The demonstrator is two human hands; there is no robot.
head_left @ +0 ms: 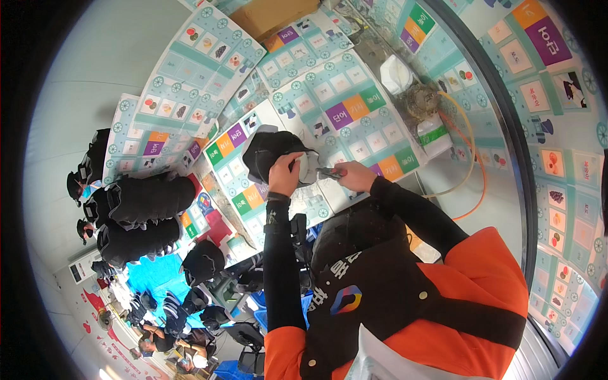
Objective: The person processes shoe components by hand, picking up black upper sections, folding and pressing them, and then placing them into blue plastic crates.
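My left hand (285,174) grips a black cap (269,149) just above the printed tabletop, its fingers closed on the edge. A pale grey-white part of the cap (308,168) faces my right hand. In that right hand (356,177) is a pair of small metal thread snips (328,173), held with the fingers wrapped round it. The tips of the snips point left and lie close to the pale part; whether they touch it I cannot tell.
Rows of stacked black caps (152,199) stand to the left, beyond the printed table cover (354,130). A single black cap (204,261) lies nearer me. At the right are a white container (396,75) and an orange hose (484,180). Other people (161,341) sit far lower left.
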